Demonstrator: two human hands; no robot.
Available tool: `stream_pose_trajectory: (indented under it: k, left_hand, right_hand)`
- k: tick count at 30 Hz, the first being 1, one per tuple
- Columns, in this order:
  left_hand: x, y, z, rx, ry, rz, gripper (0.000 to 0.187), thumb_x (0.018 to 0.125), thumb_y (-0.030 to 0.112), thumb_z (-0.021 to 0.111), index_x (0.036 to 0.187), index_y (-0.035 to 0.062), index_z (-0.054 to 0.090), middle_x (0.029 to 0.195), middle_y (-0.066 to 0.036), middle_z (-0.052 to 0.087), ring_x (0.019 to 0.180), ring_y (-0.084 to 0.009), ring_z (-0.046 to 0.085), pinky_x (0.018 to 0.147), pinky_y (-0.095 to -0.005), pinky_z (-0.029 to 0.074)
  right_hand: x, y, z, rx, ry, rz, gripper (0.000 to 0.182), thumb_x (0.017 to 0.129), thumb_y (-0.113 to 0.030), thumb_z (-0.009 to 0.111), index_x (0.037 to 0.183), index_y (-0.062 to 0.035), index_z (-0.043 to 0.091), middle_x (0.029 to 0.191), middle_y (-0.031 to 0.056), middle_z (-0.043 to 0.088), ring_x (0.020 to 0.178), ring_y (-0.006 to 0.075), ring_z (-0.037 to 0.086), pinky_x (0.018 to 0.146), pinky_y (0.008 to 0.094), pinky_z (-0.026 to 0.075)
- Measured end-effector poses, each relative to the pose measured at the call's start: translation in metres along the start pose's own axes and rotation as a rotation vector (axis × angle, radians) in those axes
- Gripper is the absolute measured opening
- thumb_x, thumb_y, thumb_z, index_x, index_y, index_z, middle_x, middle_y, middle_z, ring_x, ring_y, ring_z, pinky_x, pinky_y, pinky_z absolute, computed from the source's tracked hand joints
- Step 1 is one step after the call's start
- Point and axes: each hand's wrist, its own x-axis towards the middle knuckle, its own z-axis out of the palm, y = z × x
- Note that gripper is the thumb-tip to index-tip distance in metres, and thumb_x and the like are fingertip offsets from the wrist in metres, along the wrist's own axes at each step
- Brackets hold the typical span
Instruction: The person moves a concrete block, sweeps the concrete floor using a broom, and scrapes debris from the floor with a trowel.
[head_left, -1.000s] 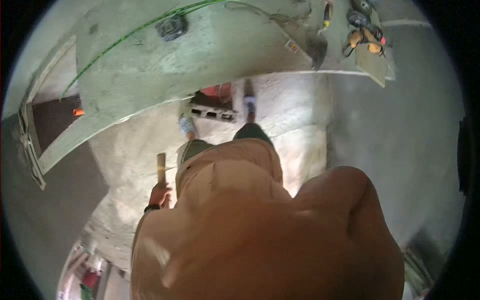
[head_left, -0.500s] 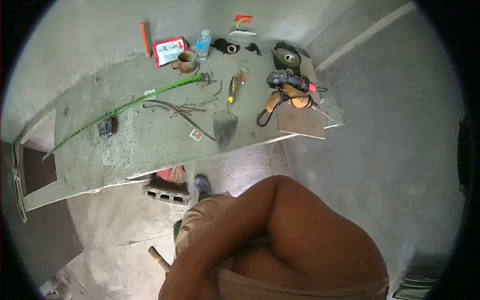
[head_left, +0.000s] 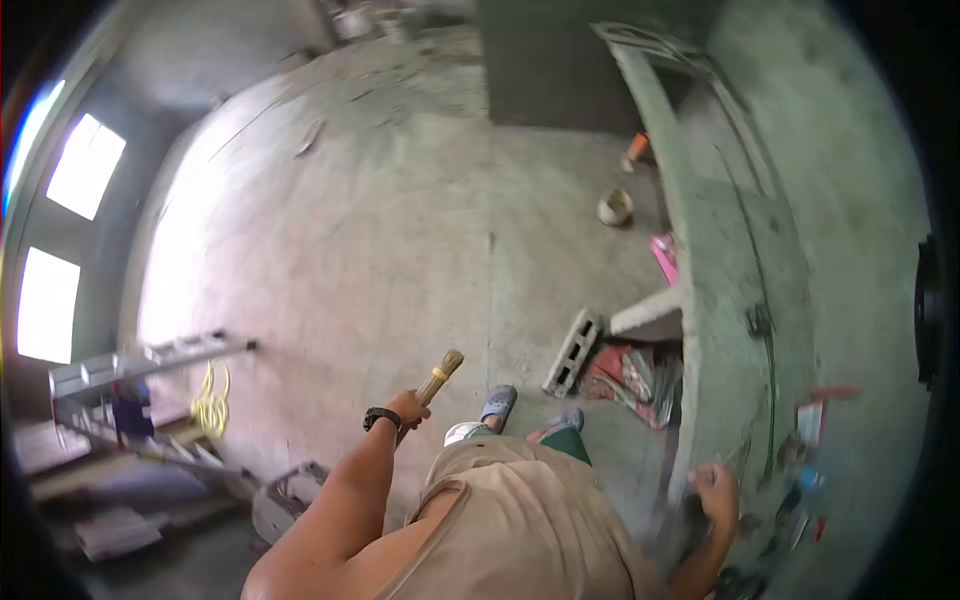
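Note:
My left hand (head_left: pixel 408 408), with a dark band at its wrist, is closed round a stick broom (head_left: pixel 440 378), a bundle of thin sticks tied near its upper end. The bundle points up and away over the floor. On the other side, my right hand (head_left: pixel 715 490) is above the near edge of the concrete counter (head_left: pixel 715 310). Its fingers look curled, but blur hides whatever may be in them. Close to it on the counter are blurred small items, among them a bottle with a blue label (head_left: pixel 812 478) and a green strip (head_left: pixel 768 390).
A hollow block (head_left: pixel 573 352) and a red sack (head_left: pixel 625 385) are on the floor beside the counter. Farther off stand a pale bucket (head_left: pixel 615 208) and an orange object (head_left: pixel 637 148). At left are a metal ladder (head_left: pixel 160 355) and a yellow cord (head_left: pixel 210 405).
My view has swung left from the counter to the open floor, so the counter is now on the right. My left hand with the stick broom and my right hand have come into sight.

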Motion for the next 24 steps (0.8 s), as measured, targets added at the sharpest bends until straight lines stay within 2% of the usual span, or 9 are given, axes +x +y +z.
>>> stream_pose_trajectory:
  k: [2,4,6,7,8,11,12,19,24]
  left_hand:
    - [-0.015,-0.051,0.009,-0.041,0.022,-0.095,0.039,0.076,0.019,0.079,0.107,-0.0001,0.065,0.075,-0.012,0.071,0.058,-0.0210,0.069,0.055,-0.0366,0.059]
    - [-0.038,-0.101,0.015,-0.066,0.026,-0.177,0.039,0.076,0.019,0.080,0.107,-0.0001,0.065,0.075,-0.012,0.071,0.058,-0.0214,0.069,0.054,-0.0368,0.059]
    - [-0.060,-0.124,0.032,-0.102,0.039,-0.223,0.041,0.078,0.022,0.080,0.110,0.0008,0.065,0.076,-0.012,0.071,0.058,-0.0224,0.069,0.053,-0.0375,0.058]
    - [-0.072,-0.131,0.041,-0.144,0.056,-0.236,0.041,0.078,0.022,0.080,0.110,0.0008,0.065,0.076,-0.012,0.071,0.058,-0.0224,0.069,0.053,-0.0375,0.058]
    - [-0.083,-0.131,0.049,-0.141,0.068,-0.237,0.042,0.079,0.023,0.080,0.111,0.0013,0.065,0.077,-0.012,0.071,0.057,-0.0223,0.069,0.053,-0.0376,0.058]
    - [-0.109,-0.164,0.105,-0.233,0.124,-0.206,0.045,0.079,0.026,0.080,0.113,0.0019,0.064,0.078,-0.012,0.071,0.056,-0.0212,0.067,0.052,-0.0375,0.057]
    - [-0.122,-0.163,0.124,-0.290,0.167,-0.185,0.045,0.079,0.026,0.080,0.113,0.0015,0.064,0.077,-0.012,0.070,0.056,-0.0210,0.067,0.052,-0.0375,0.057]
    - [-0.165,-0.174,0.263,-0.544,0.153,-0.111,0.049,0.078,0.027,0.081,0.115,0.0003,0.064,0.075,-0.012,0.068,0.058,-0.0208,0.066,0.053,-0.0364,0.057]
    - [-0.202,-0.206,0.328,-0.575,0.195,-0.162,0.039,0.078,0.027,0.082,0.103,0.0016,0.066,0.068,-0.009,0.065,0.055,-0.0199,0.063,0.050,-0.0363,0.054]
  right_hand:
    - [0.003,0.067,0.007,0.069,0.043,0.012,0.034,0.080,-0.022,0.081,0.102,0.0012,0.069,0.092,0.0136,0.069,0.086,0.0262,0.065,0.079,0.0395,0.051]
    - [-0.020,0.087,-0.002,0.133,0.155,-0.131,0.027,0.085,-0.014,0.077,0.105,0.0021,0.067,0.084,0.0094,0.067,0.073,0.0179,0.064,0.065,0.0351,0.052]
    - [0.013,0.177,-0.015,0.191,0.269,-0.010,0.038,0.083,-0.014,0.079,0.113,0.0035,0.064,0.094,0.0125,0.068,0.091,0.0232,0.065,0.082,0.0389,0.052]
    - [0.021,0.211,-0.020,-0.086,0.480,-0.387,0.034,0.084,-0.016,0.077,0.110,0.0019,0.065,0.088,0.0107,0.067,0.080,0.0195,0.064,0.073,0.0352,0.052]
    - [0.029,0.245,-0.025,-0.428,0.807,-0.684,0.030,0.086,-0.017,0.076,0.108,0.0002,0.067,0.082,0.0088,0.066,0.069,0.0158,0.062,0.063,0.0316,0.052]
    - [0.025,0.265,-0.044,-0.050,0.394,0.042,0.029,0.086,-0.018,0.076,0.107,0.0000,0.066,0.081,0.0085,0.066,0.068,0.0159,0.062,0.062,0.0317,0.052]
    - [0.026,0.272,-0.045,-0.030,0.327,0.111,0.029,0.085,-0.018,0.076,0.107,-0.0001,0.066,0.081,0.0084,0.066,0.068,0.0159,0.062,0.062,0.0318,0.052]
    - [0.041,0.324,-0.033,-0.021,0.056,0.090,0.028,0.085,-0.018,0.076,0.105,-0.0007,0.066,0.079,0.0078,0.065,0.066,0.0161,0.061,0.061,0.0321,0.052]
    - [0.039,0.339,-0.035,-0.040,-0.037,0.038,0.027,0.085,-0.018,0.076,0.103,-0.0012,0.066,0.077,0.0074,0.064,0.064,0.0162,0.060,0.060,0.0323,0.051]
